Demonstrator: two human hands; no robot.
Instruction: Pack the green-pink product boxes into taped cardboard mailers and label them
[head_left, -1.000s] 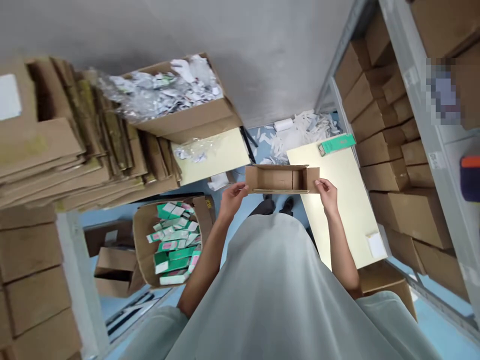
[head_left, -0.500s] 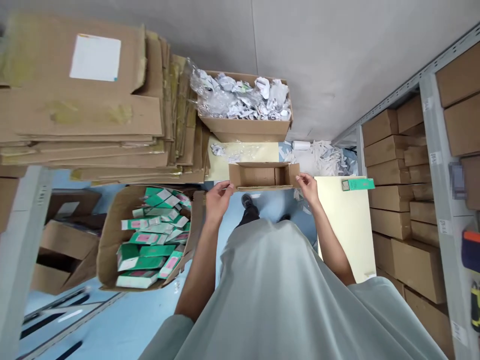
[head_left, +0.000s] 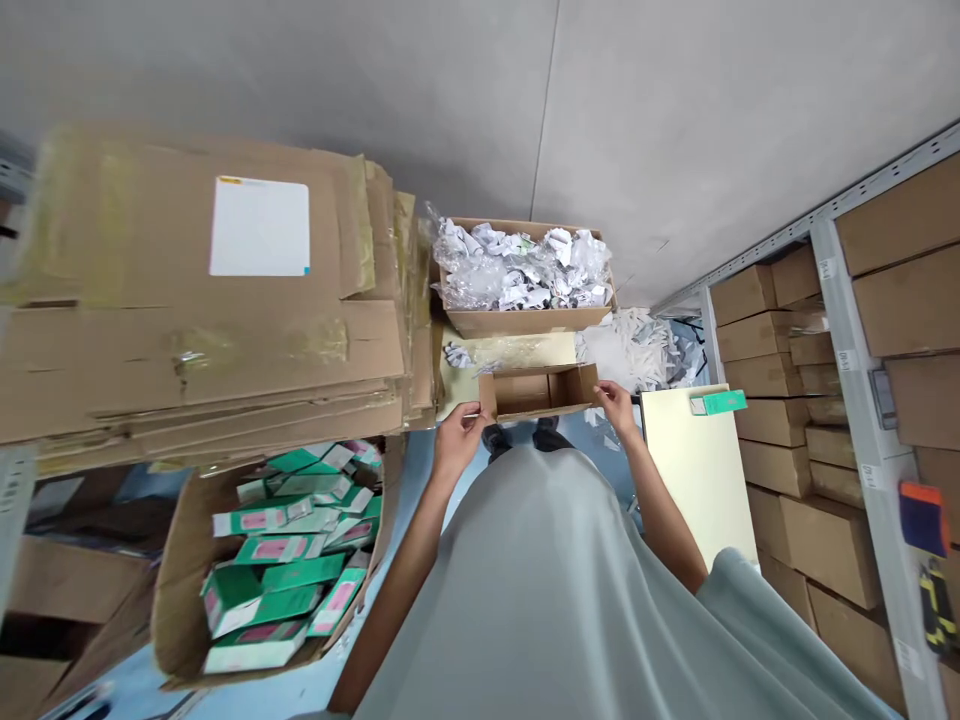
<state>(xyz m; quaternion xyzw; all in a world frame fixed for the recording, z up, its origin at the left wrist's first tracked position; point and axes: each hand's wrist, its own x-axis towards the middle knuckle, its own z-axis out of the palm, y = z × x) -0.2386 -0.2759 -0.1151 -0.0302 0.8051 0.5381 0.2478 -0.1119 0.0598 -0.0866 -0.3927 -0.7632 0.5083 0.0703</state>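
I hold a small open brown cardboard box (head_left: 536,390) in front of me, one hand at each end. My left hand (head_left: 456,440) pinches its left end and my right hand (head_left: 619,405) grips its right end. The box looks empty inside, and a divider shows near its right side. It hovers over the edge of a pale yellow tabletop (head_left: 510,352) that has a scrap of crumpled plastic on it.
A large carton (head_left: 180,610) full of green-and-pink packets stands at lower left. Flattened cardboard sheets (head_left: 202,330) are stacked on the left. A box of crumpled plastic and paper (head_left: 517,275) sits ahead. A pale table (head_left: 694,470) with a green packet (head_left: 718,402) is right, beside shelves of cartons (head_left: 795,400).
The view has swung left and the small box now sits further from me, over the yellow tabletop. Both hands keep their hold on its ends.
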